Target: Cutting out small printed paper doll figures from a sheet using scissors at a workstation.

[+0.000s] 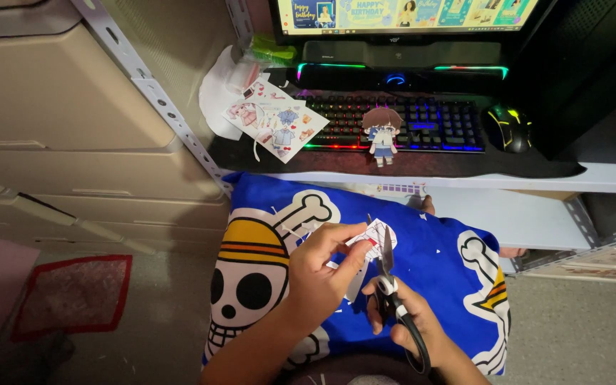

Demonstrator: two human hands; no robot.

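Scissors meet paper cutout over blue cushion

Low in the frame's centre, the left hand (320, 274) pinches a small printed paper cutout (372, 237) between thumb and fingers. The right hand (409, 322) has its grip closed around black-handled scissors (391, 289), blades touching the paper. Both hover over a blue skull-print cushion (436, 260). Upper centre, a paper doll (382, 135) stands against the backlit keyboard (401, 122) on the desk (422, 165), a sticker sheet (276, 121) to its left.
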